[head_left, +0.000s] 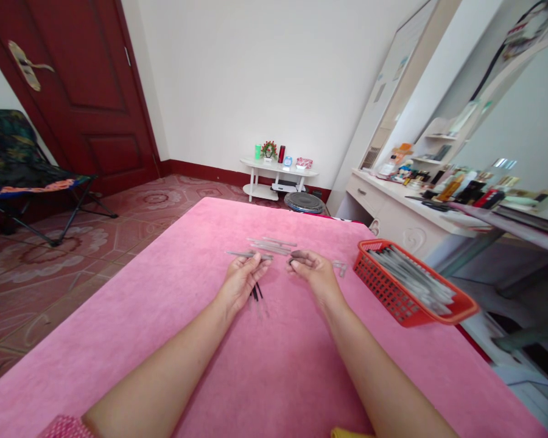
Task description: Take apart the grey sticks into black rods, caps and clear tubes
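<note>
My left hand is closed, pinching a slim grey pen that points to the left. Across from it, my right hand has its thumb and fingers pressed around a small dark piece, too blurred to name. Just beyond both hands, several pale, see-through pen barrels lie side by side on the pink cloth. Several thin sticks with black ends rest under and below my left hand. Small clear pieces lie right of my right hand.
A red plastic basket full of grey pen-like sticks stands at the table's right. Behind it is a white dressing table crowded with bottles. A small white stand is by the far wall, a folding chair at left. Something yellow shows at the near edge.
</note>
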Action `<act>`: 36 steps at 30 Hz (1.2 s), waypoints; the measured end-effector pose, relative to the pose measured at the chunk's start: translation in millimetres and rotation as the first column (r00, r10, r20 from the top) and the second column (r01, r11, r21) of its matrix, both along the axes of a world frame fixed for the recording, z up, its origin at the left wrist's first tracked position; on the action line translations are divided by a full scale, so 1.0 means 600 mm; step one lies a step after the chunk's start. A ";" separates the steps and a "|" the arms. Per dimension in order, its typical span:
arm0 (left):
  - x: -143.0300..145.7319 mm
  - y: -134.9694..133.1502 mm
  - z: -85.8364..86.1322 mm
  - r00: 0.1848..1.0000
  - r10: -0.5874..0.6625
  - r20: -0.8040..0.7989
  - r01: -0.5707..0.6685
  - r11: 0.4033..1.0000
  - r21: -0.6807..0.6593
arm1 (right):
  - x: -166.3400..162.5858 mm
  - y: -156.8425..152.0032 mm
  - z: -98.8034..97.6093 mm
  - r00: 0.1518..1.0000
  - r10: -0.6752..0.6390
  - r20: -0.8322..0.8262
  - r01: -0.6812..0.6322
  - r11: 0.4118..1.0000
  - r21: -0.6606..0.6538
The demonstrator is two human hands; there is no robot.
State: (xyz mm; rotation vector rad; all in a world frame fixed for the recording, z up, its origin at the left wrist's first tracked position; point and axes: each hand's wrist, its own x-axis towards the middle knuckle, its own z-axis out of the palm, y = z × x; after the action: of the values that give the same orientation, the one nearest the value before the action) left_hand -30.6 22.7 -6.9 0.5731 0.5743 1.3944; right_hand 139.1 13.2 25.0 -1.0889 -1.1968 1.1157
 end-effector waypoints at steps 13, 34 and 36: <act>0.005 -0.010 0.007 0.998 -0.031 -0.058 0.032 0.999 0.020 | -0.041 -0.024 0.003 0.998 -0.015 0.057 0.007 0.991 0.135; 0.003 -0.006 0.000 0.999 -0.010 -0.045 0.012 0.999 0.044 | -0.033 -0.026 0.009 0.982 0.036 -0.187 -0.048 0.997 -0.056; 0.002 -0.004 -0.002 0.999 -0.009 -0.039 0.011 0.999 0.046 | -0.030 -0.025 0.010 0.958 0.076 -0.275 -0.107 0.989 -0.099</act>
State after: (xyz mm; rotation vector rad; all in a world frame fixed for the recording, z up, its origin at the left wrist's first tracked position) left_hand -29.3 20.3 -7.9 0.6408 0.5711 1.3926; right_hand 121.0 -2.0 31.2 -0.9366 -0.9848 1.3707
